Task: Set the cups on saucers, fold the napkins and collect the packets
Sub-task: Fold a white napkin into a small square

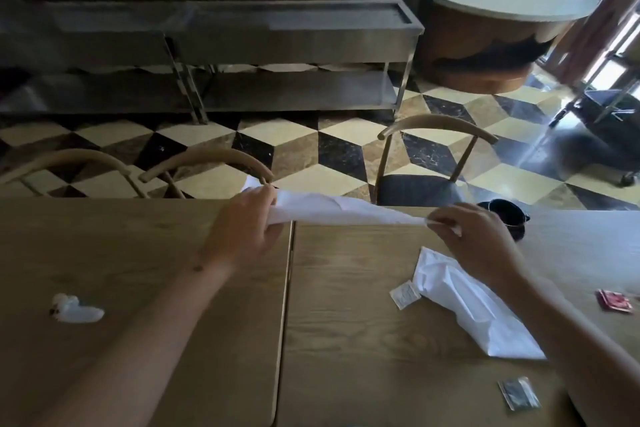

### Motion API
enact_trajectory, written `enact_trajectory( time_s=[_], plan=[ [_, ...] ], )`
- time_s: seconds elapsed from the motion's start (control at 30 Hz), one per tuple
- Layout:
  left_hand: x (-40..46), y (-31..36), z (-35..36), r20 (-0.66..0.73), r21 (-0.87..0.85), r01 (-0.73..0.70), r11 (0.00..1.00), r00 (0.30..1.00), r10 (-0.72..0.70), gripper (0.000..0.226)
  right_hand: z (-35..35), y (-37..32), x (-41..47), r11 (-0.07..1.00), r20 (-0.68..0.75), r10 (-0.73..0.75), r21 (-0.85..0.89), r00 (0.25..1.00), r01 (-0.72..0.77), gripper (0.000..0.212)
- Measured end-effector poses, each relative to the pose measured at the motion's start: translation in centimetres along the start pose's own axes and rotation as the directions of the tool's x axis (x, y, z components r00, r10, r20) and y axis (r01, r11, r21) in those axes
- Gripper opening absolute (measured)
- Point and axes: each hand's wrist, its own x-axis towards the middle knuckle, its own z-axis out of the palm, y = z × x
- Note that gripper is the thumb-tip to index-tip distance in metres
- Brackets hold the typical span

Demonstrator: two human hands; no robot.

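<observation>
A white napkin is stretched in the air above the far part of the wooden table. My left hand pinches its left end and my right hand pinches its right end. A second white napkin lies crumpled on the table under my right forearm. Beside it lies a white packet. A red packet lies at the right edge and a dark packet near the front right. A black cup stands behind my right hand, partly hidden.
A crumpled white wrapper lies on the left table half. Wooden chairs stand along the far side of the table. Beyond them are a checkered floor, steel counters and a round table.
</observation>
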Motion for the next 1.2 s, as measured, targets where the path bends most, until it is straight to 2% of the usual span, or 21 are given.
enact_trajectory(
  time_s=[0.13, 0.27, 0.33, 0.43, 0.53, 0.63, 0.73, 0.83, 0.9, 1.0, 1.07, 1.2],
  plan=[
    [-8.3, -0.6, 4.9, 0.137, 0.086, 0.051, 0.995, 0.989, -0.063, 0.027, 5.4, 1.0, -8.5, 0.975, 0.084, 0.197, 0.087, 0.977, -0.204, 0.015],
    [-16.9, -0.3, 8.6, 0.304, 0.061, 0.219, 0.974, 0.925, -0.227, 0.032, 9.7, 1.3, -15.8, 0.974, 0.267, 0.222, -0.009, 0.938, -0.228, 0.014],
    [-21.4, 0.3, 10.0, 0.425, 0.055, 0.308, 0.950, 0.853, -0.301, 0.032, 11.2, 1.3, -19.2, 0.962, 0.368, 0.274, -0.089, 0.889, -0.259, 0.011],
    [-27.4, 0.7, 11.5, 0.615, 0.129, 0.408, 0.904, 0.682, -0.396, 0.028, 13.3, 1.6, -23.7, 0.940, 0.546, 0.340, -0.165, 0.765, -0.300, 0.012],
    [-31.4, 0.5, 12.0, 0.701, 0.155, 0.457, 0.876, 0.574, -0.423, 0.041, 14.2, 1.6, -26.6, 0.911, 0.630, 0.399, -0.190, 0.666, -0.366, 0.014],
    [-32.9, -0.4, 11.6, 0.745, 0.166, 0.528, 0.833, 0.486, -0.457, 0.048, 14.4, 1.4, -28.5, 0.889, 0.648, 0.443, -0.231, 0.620, -0.395, 0.012],
    [-33.1, -1.7, 11.2, 0.763, 0.166, 0.582, 0.796, 0.435, -0.478, 0.046, 14.3, 1.3, -29.1, 0.880, 0.647, 0.465, -0.266, 0.605, -0.393, 0.009],
    [-31.8, -2.9, 10.7, 0.728, 0.055, 0.702, 0.710, 0.458, -0.510, 0.035, 14.3, 1.3, -28.0, 0.870, 0.638, 0.471, -0.222, 0.609, -0.441, 0.008],
    [-30.4, -3.6, 10.4, 0.676, -0.047, 0.787, 0.615, 0.478, -0.560, 0.033, 14.3, 1.2, -26.4, 0.841, 0.592, 0.500, -0.157, 0.632, -0.518, 0.010],
    [-27.7, -4.7, 10.4, 0.631, -0.152, 0.875, 0.460, 0.444, -0.636, 0.021, 13.9, 1.7, -23.0, 0.741, 0.475, 0.602, -0.033, 0.642, -0.671, 0.007],
    [-25.7, -5.5, 10.7, 0.612, -0.194, 0.890, 0.412, 0.438, -0.658, 0.012, 13.6, 2.2, -20.5, 0.705, 0.448, 0.620, 0.042, 0.644, -0.707, 0.005],
    [-21.5, -7.2, 12.3, 0.577, -0.292, 0.923, 0.252, 0.380, -0.723, 0.009, 13.8, 3.7, -14.8, 0.530, 0.478, 0.657, 0.256, 0.583, -0.808, 0.007]
  ],
)
